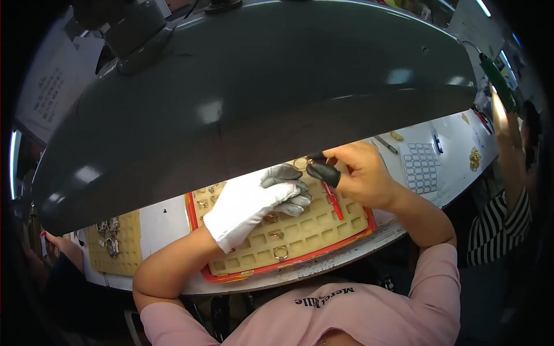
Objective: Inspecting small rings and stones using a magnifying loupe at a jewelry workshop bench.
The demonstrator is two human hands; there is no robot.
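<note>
My right hand, with black finger covers on thumb and forefinger, pinches a gold-coloured ring just below the lamp's edge. Close against the ring's left side is my left hand, in a white glove with grey fingertips. Its fingers are curled together, and what lies inside them is hidden. Both hands are over a cream tray of small square compartments. Several rings sit in it, among them a plain gold-coloured one near the front. A red pen lies on the tray beside my right hand.
A large dark lamp hood covers the far work area. At left stands another compartment tray with metal pieces. Right of my tray are a sheet of blue-edged labels, a pen and a gold-coloured heap. People sit on both sides.
</note>
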